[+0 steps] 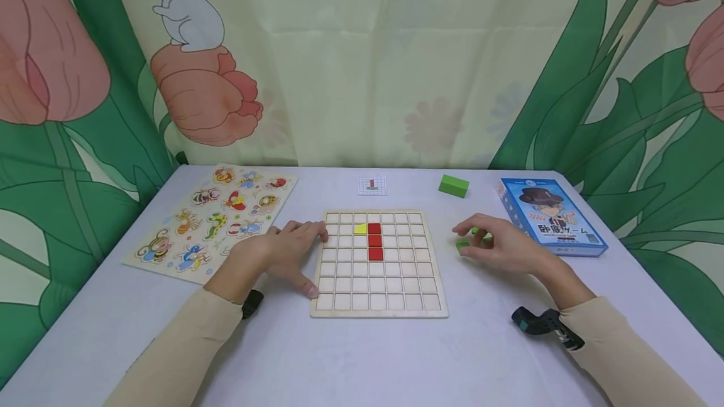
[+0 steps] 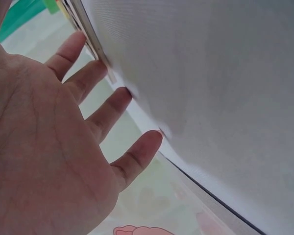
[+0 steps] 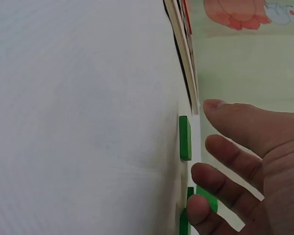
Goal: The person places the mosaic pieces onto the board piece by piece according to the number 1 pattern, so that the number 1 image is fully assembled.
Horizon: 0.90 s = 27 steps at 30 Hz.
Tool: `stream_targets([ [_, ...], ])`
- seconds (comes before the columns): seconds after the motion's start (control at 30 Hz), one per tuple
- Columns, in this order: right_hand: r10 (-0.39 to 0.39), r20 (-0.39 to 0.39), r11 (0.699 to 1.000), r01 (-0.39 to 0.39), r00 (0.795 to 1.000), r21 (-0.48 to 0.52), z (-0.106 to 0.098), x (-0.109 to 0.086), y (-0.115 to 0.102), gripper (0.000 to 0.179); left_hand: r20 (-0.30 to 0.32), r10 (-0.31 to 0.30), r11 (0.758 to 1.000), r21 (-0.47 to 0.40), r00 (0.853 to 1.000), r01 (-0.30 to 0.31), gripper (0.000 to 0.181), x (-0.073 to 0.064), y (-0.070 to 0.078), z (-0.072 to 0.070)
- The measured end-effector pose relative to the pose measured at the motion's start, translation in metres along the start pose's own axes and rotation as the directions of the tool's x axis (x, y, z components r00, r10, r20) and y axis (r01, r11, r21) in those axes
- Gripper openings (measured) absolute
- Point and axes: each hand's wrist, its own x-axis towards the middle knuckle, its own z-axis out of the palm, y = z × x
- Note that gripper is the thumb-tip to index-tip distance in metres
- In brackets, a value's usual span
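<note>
A wooden grid board (image 1: 399, 286) lies flat on the white table. Three red squares (image 1: 376, 239) form a column in its upper middle cells, with a yellow piece (image 1: 360, 229) left of the top one. My left hand (image 1: 288, 251) rests along the board's left edge, thumb and fingers spread and touching the rim. To the right of the board, my right hand (image 1: 500, 245) hovers over several small green pieces (image 1: 462, 244), partly hidden under its fingers. In the right wrist view, its loosely bent fingers stand apart from the nearest green piece (image 3: 185, 138), holding nothing.
A small printed card (image 1: 372, 185) lies behind the board, with a green block (image 1: 454, 185) to its right. The blue box (image 1: 554, 215) sits at the far right. At left is a sheet of insect pictures (image 1: 226, 206). A patterned curtain (image 1: 351, 80) hangs behind.
</note>
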Motion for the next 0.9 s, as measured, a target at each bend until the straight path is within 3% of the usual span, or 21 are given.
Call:
stream_targets([
  [0.3, 0.026, 0.018, 0.996, -0.024, 1.000, -0.087, -0.0017, -0.0043, 0.0013, 0.039, -0.003, 0.000, 1.000, 0.005, 1.000, 0.000, 0.105, 0.0002, 0.0014, -0.0014],
  [0.63, 0.052, 0.070, 0.998, -0.049, 0.996, -0.033, -0.0031, -0.0072, 0.0016, 0.031, 0.001, 0.003, 1.000, -0.001, 1.000, -0.003, 0.104, 0.0017, 0.0011, -0.0027],
  [0.9, 0.066, 0.041, 0.998, -0.066, 0.997, -0.017, 0.0003, -0.0060, 0.0020, 0.029, 0.003, -0.002, 1.000, -0.007, 1.000, 0.002, 0.105, 0.0015, 0.0000, -0.0008],
])
